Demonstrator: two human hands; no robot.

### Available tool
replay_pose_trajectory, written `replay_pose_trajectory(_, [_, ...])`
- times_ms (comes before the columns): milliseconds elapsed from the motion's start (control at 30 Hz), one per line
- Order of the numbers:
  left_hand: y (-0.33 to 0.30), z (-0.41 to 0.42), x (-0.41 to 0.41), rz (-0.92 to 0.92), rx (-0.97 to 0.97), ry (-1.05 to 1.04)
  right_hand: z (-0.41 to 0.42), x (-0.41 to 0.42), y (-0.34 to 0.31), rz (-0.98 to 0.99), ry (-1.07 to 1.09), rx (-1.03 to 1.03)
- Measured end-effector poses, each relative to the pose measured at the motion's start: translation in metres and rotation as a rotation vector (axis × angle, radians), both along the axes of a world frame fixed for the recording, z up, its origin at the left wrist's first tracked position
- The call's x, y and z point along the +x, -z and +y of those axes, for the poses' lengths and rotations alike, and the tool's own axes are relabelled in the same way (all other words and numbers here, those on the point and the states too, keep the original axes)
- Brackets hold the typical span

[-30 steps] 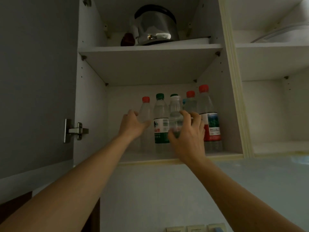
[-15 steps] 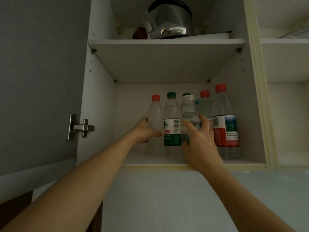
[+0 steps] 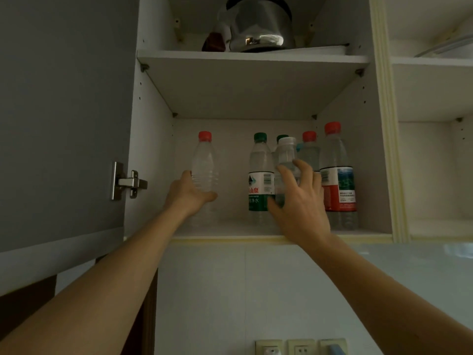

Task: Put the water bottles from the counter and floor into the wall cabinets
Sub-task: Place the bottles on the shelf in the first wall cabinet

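Note:
Both my arms reach up into the open wall cabinet [image 3: 153,149]. My left hand [image 3: 190,193] grips a clear unlabelled bottle with a red cap [image 3: 204,162], standing on the lower shelf apart from the rest, to the left. My right hand [image 3: 299,201] curls round a clear bottle with a white cap [image 3: 286,155] in front of the group. Beside it stands a green-capped bottle with a green label [image 3: 259,175]. Behind and right are another green-capped bottle [image 3: 281,138], a red-capped one [image 3: 309,147] and a taller red-capped bottle with a red label [image 3: 336,175].
A steel kettle [image 3: 258,24] sits on the upper shelf [image 3: 250,57]. The cabinet door [image 3: 64,111] hangs open at the left with its hinge [image 3: 126,181] showing. Another open compartment [image 3: 435,162] lies to the right. Wall sockets [image 3: 299,348] are below.
My left hand has slid the red-capped clear bottle to the left, away from the green-labelled one. My right hand stays on the white-capped bottle. The view has shifted slightly.

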State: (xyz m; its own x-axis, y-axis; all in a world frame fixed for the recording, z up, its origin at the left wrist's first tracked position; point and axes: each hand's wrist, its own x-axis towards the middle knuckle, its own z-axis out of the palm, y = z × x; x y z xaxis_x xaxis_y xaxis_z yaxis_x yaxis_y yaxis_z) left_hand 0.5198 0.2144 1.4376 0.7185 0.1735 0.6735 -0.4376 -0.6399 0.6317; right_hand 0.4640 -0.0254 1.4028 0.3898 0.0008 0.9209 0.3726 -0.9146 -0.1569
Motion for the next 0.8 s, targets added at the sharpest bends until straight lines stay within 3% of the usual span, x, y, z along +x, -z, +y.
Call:
replay_pose_trajectory(167, [0.006,0.007,-0.016,-0.039,0.036,-0.052,0.006,0.000,-0.047,-0.181,0.001,-0.215])
replay_pose_trajectory(300, [0.020,0.014,-0.021,-0.137,-0.022,0.022,0.010,0.009,-0.113,-0.060,-0.035,-0.243])
replay_pose_trajectory(400, [0.026,0.014,-0.022,-0.163,-0.014,0.008,0.011,0.022,-0.150,0.081,0.068,-0.304])
replay_pose_trajectory(600, [0.028,0.011,-0.025,-0.162,-0.022,-0.017,0.018,0.045,-0.172,0.327,0.015,-0.322])
replay_pose_trajectory(800, [0.028,0.009,-0.029,-0.170,-0.014,-0.071,0.028,0.044,-0.192,0.364,-0.073,-0.330])
